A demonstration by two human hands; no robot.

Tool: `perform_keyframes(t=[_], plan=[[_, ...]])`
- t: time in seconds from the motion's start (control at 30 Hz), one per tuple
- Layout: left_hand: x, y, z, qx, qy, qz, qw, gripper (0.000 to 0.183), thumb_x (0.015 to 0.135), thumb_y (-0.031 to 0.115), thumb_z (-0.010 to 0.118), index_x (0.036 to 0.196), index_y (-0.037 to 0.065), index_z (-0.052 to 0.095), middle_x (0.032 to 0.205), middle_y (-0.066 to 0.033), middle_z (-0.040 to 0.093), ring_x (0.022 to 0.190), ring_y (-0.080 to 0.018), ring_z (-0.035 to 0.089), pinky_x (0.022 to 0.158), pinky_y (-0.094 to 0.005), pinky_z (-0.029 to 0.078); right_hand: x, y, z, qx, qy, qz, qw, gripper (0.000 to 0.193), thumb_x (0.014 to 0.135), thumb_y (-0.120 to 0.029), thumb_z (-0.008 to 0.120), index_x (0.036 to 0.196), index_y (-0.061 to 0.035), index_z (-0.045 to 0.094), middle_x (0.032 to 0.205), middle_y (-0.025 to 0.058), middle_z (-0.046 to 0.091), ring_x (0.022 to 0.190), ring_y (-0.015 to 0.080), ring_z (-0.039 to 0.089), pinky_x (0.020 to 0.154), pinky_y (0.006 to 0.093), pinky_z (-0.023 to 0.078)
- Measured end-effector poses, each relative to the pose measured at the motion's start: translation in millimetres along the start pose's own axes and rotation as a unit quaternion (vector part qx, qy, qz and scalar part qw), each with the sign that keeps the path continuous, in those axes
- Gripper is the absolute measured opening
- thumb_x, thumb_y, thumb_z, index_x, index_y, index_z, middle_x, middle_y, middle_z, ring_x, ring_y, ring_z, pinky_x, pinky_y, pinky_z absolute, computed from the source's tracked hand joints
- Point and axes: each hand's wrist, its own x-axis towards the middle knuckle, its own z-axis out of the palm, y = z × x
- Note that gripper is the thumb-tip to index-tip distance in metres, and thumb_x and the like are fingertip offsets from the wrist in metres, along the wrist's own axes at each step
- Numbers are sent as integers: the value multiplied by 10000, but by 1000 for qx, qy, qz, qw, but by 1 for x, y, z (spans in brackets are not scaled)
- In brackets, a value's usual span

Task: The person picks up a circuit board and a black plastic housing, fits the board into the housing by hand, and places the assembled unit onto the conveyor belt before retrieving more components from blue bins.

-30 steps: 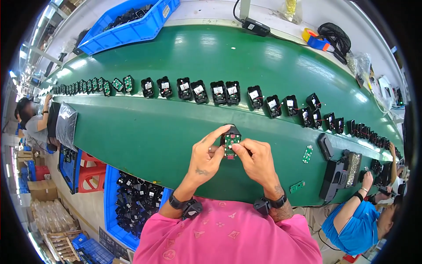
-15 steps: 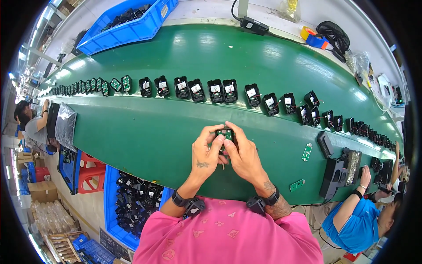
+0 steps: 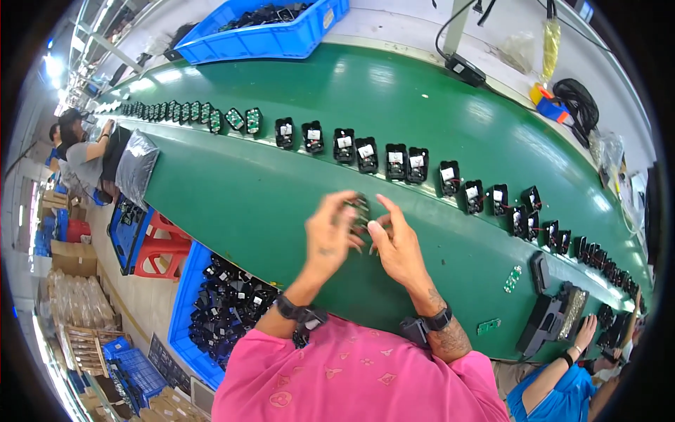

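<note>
Half a second ago both hands closed tight over the small black part; now the left hand and right hand have loosened, fingers fanned and blurred, pinching the small black part between their tips above the green belt; the handling looks mid-way, not set down. The row of black units runs at twelve o'clock, a blue bin at eight; motion blur hides the part's details and exact grip.
</note>
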Motion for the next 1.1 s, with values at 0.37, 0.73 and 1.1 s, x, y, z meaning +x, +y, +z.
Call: perform_keyframes(t=[0.37,0.73,1.1], plan=[[205,-33,-170,230,132,95,959,356,987,86,502,1342,67,487,1106,-196,690,613,-265,707,510,-356,553,-49,19,-55,-70,55,-10,996,261,922,-100,654,1142,40,661,885,56,660,749,112,623,697,261,514],[208,-14,-196,480,-123,255,830,858,755,58,666,1541,83,322,1498,-190,463,1396,-332,433,1133,-391,354,-137,67,-194,-323,443,27,836,239,929,-168,658,1046,40,680,754,61,643,672,108,569,627,275,476],[137,-28,-178,-96,5,103,990,631,833,126,664,1431,42,481,1338,-71,545,895,-211,644,787,-347,570,-108,90,-163,-416,340,41,842,313,827,-138,754,1032,-8,557,912,140,577,807,271,577,740,367,475]])
